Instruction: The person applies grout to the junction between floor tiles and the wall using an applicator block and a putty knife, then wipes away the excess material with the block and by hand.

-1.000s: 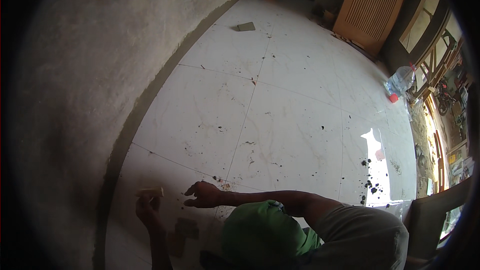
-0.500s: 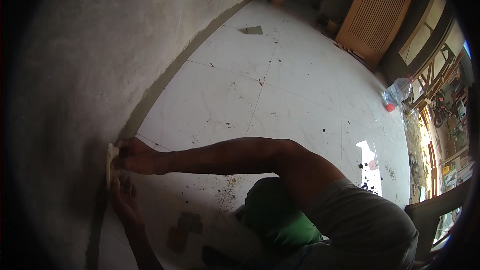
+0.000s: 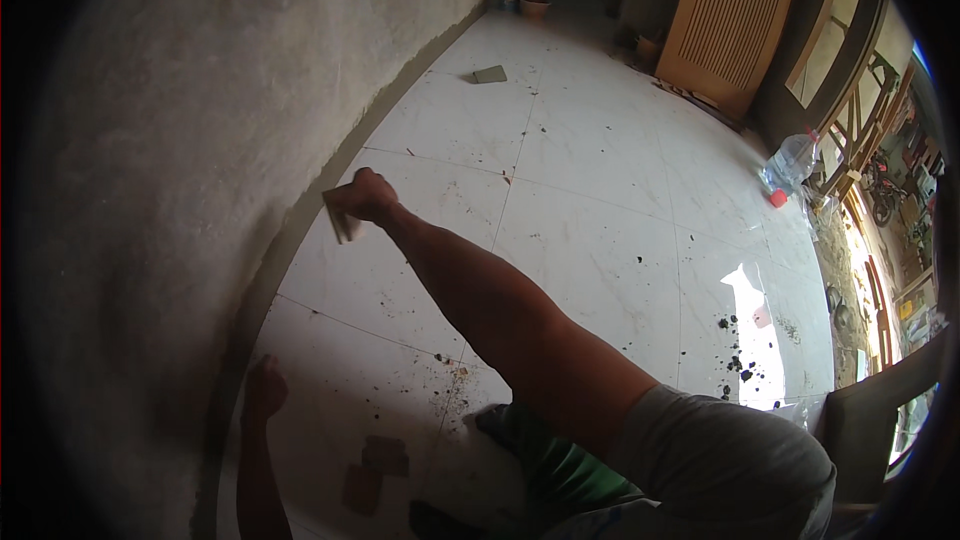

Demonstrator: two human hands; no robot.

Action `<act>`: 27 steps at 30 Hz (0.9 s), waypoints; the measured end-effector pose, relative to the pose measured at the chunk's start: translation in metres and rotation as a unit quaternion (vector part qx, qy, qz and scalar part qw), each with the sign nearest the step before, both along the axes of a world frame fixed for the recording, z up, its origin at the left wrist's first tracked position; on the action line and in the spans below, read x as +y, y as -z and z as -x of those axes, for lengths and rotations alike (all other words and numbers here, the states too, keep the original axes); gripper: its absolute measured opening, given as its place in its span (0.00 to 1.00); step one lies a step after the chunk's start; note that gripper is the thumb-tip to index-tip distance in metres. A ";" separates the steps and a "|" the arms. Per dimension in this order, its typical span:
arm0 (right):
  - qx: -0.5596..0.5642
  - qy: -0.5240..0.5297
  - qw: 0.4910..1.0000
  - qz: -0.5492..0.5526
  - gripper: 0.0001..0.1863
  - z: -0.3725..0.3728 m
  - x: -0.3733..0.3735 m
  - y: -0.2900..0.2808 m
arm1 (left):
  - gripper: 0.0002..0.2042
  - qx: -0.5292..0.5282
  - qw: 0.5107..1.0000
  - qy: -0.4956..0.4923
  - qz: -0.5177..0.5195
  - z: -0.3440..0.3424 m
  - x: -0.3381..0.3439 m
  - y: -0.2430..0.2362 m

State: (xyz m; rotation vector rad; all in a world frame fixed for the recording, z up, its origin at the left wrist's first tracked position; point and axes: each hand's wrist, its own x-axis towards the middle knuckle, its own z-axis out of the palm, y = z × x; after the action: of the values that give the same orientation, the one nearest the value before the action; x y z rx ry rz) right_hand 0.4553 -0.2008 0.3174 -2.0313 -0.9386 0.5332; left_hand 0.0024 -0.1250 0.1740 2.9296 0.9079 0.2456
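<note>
My right hand (image 3: 365, 196) is stretched forward just above the floor near the foot of the wall. Its fingers are closed around a pale, flat hand float (image 3: 343, 218), tilted and smeared by motion, one end by the grey mortar strip (image 3: 300, 223). My left hand (image 3: 265, 387) is low at the left, beside the base of the wall (image 3: 200, 170). It lies in shadow, and its fingers are too dark to make out.
White floor tiles (image 3: 590, 230) carry scattered dark crumbs (image 3: 742, 365). Two small flat pieces (image 3: 375, 470) lie near my knees. A grey flat piece (image 3: 489, 74), a plastic bottle (image 3: 790, 165) and a slatted wooden panel (image 3: 728, 25) are farther off.
My right hand has left the wall beside my left hand and swung forward and right with the float. The left hand has dropped slightly lower, apart from the float.
</note>
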 end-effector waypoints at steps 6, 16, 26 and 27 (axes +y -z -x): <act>-0.026 0.037 0.995 0.094 0.32 -0.076 -0.062 0.045 | 0.19 0.233 0.927 0.069 0.286 0.027 -0.063 0.085; 0.045 -0.009 0.967 0.249 0.30 -0.097 -0.103 0.048 | 0.23 0.343 0.897 0.013 0.279 0.056 -0.054 0.138; -0.015 -0.046 0.968 0.246 0.23 -0.089 -0.109 0.057 | 0.16 0.236 0.936 0.082 0.247 -0.012 -0.064 0.122; -0.011 -0.052 0.968 0.246 0.24 -0.086 -0.106 0.055 | 0.16 0.238 0.937 0.079 0.245 -0.010 -0.061 0.120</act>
State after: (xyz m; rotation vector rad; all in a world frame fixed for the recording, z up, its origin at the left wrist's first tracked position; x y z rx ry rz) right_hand 0.5408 -0.3064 0.2627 -2.4381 -1.0016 0.8711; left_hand 0.0125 -0.1864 0.0541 2.5883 0.6390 -0.6338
